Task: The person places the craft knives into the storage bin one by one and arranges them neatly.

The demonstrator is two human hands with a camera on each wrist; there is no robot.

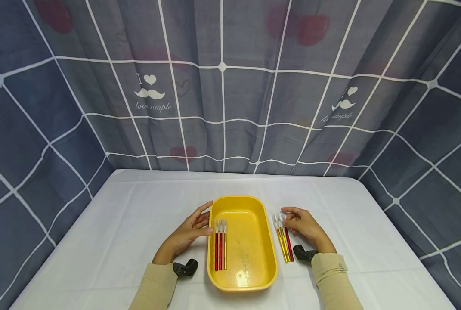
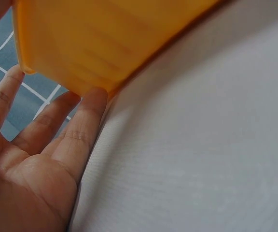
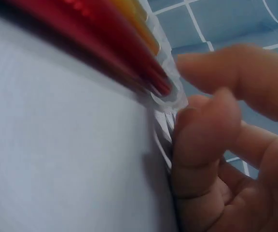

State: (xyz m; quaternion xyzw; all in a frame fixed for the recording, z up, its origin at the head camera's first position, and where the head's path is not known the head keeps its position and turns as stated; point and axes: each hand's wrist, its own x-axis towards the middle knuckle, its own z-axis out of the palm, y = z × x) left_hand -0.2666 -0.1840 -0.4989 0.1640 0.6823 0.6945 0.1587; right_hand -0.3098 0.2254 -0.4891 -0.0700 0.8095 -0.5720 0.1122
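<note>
A yellow tray stands on the white table. My left hand holds its left side, thumb over the rim and fingers against the outer wall. The left wrist view shows these fingertips touching the yellow wall. Inside the tray lie two red pen-shaped tools and one gold one, side by side with pale tips away from me. To the tray's right lie gold pen-shaped tools and a red one. My right hand is at their capped tips, thumb and forefinger apart around the red one's clear cap.
White cloth covers the table. A grey checked curtain with white lines hangs behind it and along both sides. Each wrist wears a black camera, the left one beside the tray and the right one close to the loose tools.
</note>
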